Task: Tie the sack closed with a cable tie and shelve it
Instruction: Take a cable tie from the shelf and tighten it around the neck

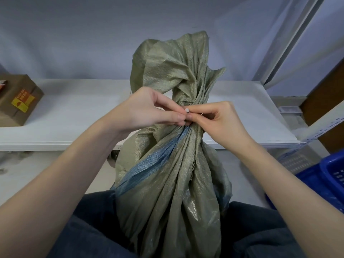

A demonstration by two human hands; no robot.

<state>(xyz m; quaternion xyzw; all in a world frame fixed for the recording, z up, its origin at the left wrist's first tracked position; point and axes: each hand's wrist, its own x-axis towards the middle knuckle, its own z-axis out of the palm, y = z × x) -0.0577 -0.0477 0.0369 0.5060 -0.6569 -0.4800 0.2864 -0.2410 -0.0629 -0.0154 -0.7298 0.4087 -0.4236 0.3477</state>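
Dark trouser legs (89, 233) fill the bottom edge, and the sack (167, 183) stands upright between them on the floor, its gathered neck level with the shelf (74, 116) behind it. Far left on that shelf sits a cardboard box (16, 101) with a yellow label.

Left of the neck, the left hand (149, 108) has thumb and forefinger pinched on the white tie (187, 110), lower fingers curled against the bunched cloth. Only the tie's small white head shows between the fingertips; whether its band already circles the neck I cannot tell. From the other side the right hand (219, 118) meets it, thumb and forefinger pinched at the same spot, the remaining fingers bent and pressing the neck. Loose cloth fans up above the pinch. Far right, a blue crate (320, 185) sits on the floor beside a slanted metal upright (290, 40).

Woven plastic like this is likely thin, crinkly and a little slippery, so the gathers may spread if the pinch eases before the tie locks. Its bulging body suggests soft, yielding contents; how heavy it is cannot be judged. For the lift, the cinched neck looks like the surest handhold, with a second hand under the belly, since the cloth alone would slide through a grip.
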